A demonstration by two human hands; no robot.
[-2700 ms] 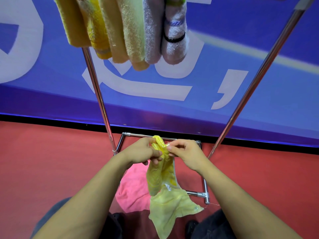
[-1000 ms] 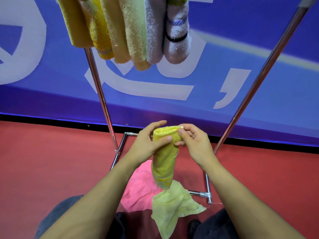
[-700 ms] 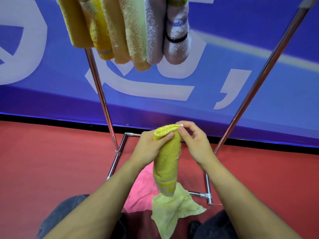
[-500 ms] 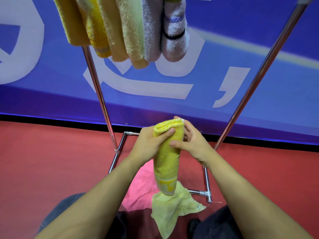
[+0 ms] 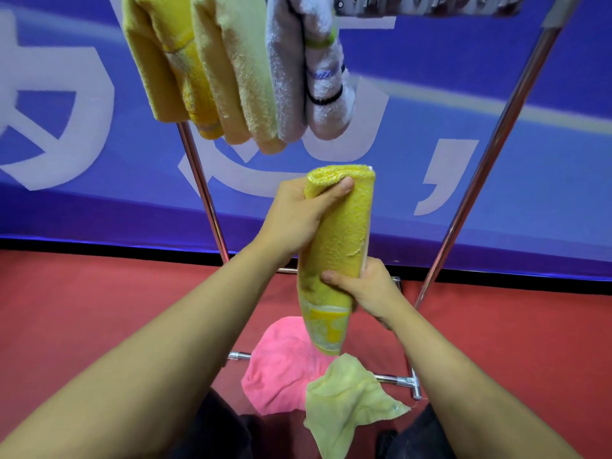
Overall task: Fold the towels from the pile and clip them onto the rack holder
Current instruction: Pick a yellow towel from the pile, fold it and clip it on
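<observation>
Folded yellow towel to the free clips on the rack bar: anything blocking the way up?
Nothing visible does. The folded yellow towel, gripped by the left hand near the top and the right hand lower down, sits below the clip bar. Hung towels occupy the bar's left part; open air lies between.

Both forearms are bare from the lower edge of the frame up to the wrists, with no sleeve, watch, band or glove on either. The left hand (image 5: 299,217) and the right hand (image 5: 369,288) are bare too, with no rings showing on the fingers in view, and the nails are short and unpainted. At the bottom centre of the frame, between the arms, dark trousers (image 5: 212,429) cover the legs, in dark grey or black fabric.
</observation>
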